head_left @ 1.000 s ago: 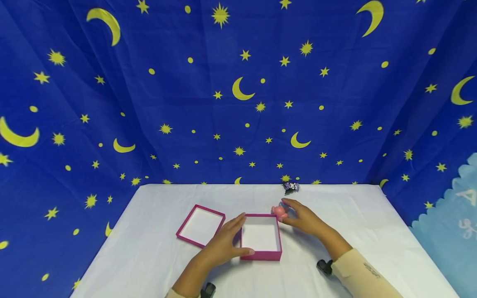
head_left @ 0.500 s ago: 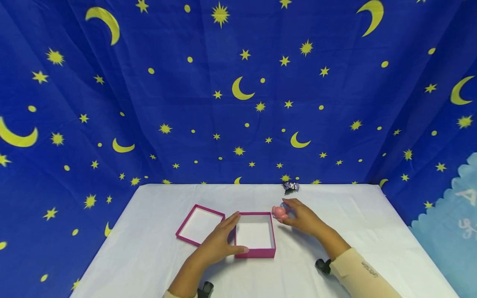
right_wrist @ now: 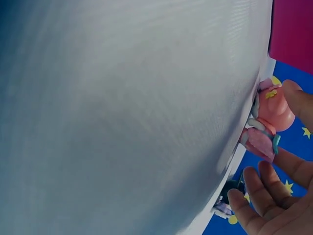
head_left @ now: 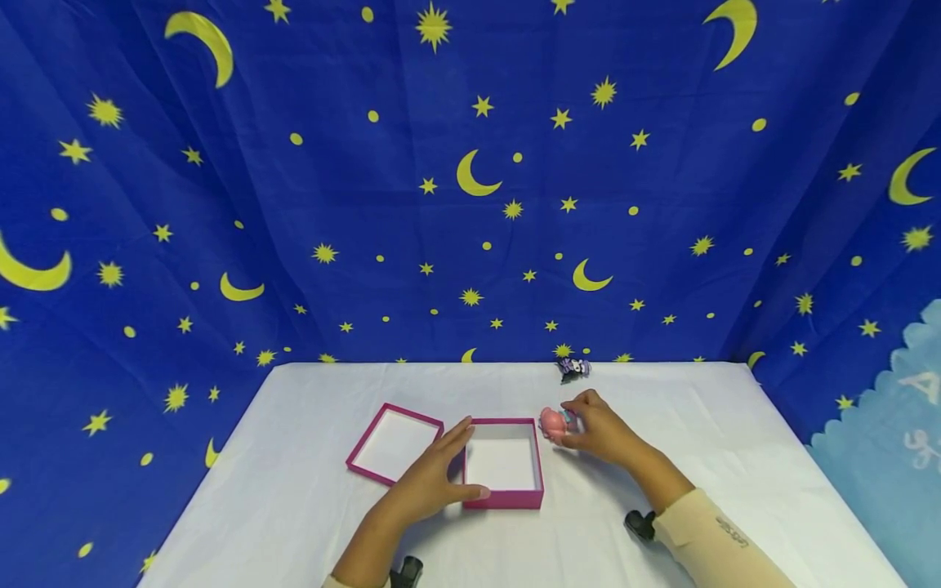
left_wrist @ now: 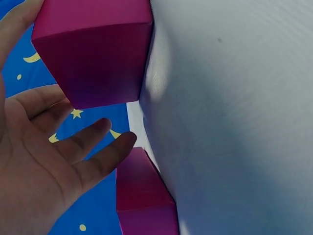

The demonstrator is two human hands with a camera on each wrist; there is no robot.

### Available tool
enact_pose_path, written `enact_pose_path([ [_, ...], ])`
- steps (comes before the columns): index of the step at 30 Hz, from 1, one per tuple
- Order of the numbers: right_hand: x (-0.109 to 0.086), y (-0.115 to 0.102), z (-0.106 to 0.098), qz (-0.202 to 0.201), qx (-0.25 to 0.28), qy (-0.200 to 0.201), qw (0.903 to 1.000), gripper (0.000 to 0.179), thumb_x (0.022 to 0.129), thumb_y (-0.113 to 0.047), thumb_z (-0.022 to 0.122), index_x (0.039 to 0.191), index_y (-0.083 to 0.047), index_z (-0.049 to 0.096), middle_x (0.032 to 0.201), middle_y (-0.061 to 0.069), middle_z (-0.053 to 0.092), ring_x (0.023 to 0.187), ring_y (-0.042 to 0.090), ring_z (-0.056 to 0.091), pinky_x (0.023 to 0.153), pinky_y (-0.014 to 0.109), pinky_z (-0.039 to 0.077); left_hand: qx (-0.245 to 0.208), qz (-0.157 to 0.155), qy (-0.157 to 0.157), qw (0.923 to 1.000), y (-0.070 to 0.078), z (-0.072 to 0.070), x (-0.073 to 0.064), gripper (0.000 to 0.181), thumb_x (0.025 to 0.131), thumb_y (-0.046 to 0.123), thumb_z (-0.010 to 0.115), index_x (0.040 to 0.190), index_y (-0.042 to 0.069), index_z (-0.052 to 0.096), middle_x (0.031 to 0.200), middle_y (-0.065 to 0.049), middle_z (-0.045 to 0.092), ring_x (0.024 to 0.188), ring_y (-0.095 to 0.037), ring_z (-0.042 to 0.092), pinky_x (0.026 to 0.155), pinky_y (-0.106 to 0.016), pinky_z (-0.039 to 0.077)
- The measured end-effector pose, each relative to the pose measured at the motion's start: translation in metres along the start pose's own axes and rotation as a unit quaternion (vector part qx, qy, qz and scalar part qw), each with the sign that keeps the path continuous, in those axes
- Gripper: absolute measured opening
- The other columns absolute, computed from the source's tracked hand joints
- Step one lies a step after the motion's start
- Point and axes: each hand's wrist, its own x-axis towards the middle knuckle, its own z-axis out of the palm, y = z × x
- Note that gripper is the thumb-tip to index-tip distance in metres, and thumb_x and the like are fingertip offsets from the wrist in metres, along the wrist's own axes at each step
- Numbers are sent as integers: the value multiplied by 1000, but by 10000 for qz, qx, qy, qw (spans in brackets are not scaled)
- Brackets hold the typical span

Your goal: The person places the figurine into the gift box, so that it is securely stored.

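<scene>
A square magenta box (head_left: 503, 499) with a white inside stands open on the table. My left hand (head_left: 434, 483) holds its left side, the thumb at the front corner and a finger at the back corner. In the left wrist view the other fingers are spread behind the box (left_wrist: 95, 63). Just right of the box, my right hand (head_left: 604, 430) pinches a small pink toy figurine (head_left: 554, 425) between thumb and index finger. The right wrist view shows a yellow ornament on the rounded pink head of the figurine (right_wrist: 276, 110), with the remaining fingers loosely bent.
The matching magenta lid (head_left: 366, 434) lies to the left, white inside up, partly behind the left hand. A small black and purple figurine (head_left: 575, 369) lies at the back edge of the white-covered table (head_left: 684, 408). A blue star-patterned curtain (head_left: 412, 220) rises behind.
My left hand has drawn the box a little left, away from the pink figurine. My right fingers have closed in on the figurine, which has turned and shifted slightly right.
</scene>
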Motion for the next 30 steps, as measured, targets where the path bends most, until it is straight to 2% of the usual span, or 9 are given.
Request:
enact_pose_path([
  [6, 0, 1, 1, -82, -29, 27, 10000, 57, 78, -32, 87, 119, 1, 65, 118, 15, 56, 103, 26, 59, 96, 48, 53, -66, 75, -1, 9999, 1, -1, -2, 101, 79, 49, 83, 159, 13, 34, 170, 4, 21, 157, -35, 20, 124, -62, 22],
  [13, 0, 3, 0, 25, 176, -283, 9994, 52, 76, -24, 88, 112, 0, 60, 97, 6, 56, 86, 15, 52, 76, 31, 48, -137, 72, -13, 9999, 1, -1, -2, 100, 79, 47, 83, 158, 12, 34, 171, 3, 20, 157, -36, 19, 124, -63, 21],
  [16, -1, 3, -2, 30, 236, -366, 9990, 57, 75, -19, 89, 118, 1, 58, 96, 6, 57, 85, 14, 52, 75, 30, 48, -188, 84, -29, 9998, 1, -1, -1, 100, 79, 46, 84, 159, 12, 34, 171, 2, 20, 157, -36, 18, 124, -63, 21],
  [23, -6, 3, -5, 7, 317, -749, 9967, 84, 74, -13, 89, 146, -2, 48, 100, 6, 59, 89, 15, 54, 80, 34, 51, -229, -9, -71, 9997, 1, -2, -1, 98, 79, 47, 84, 158, 15, 37, 171, 6, 19, 157, -32, 19, 124, -62, 22],
  [26, -8, 3, -6, -166, 314, -866, 9956, 81, 76, -11, 87, 147, -2, 49, 97, 4, 58, 88, 14, 53, 77, 31, 50, -232, -17, -79, 9997, 1, -2, -2, 97, 78, 48, 84, 157, 15, 38, 171, 7, 19, 157, -32, 20, 124, -62, 23],
  [30, -9, 6, -5, -434, 371, -869, 9946, 69, 79, -11, 85, 141, -2, 56, 93, 3, 59, 85, 12, 53, 75, 27, 50, -227, -69, -78, 9997, 0, -1, -1, 100, 78, 48, 84, 159, 18, 34, 171, 6, 19, 158, -32, 19, 124, -62, 22],
])
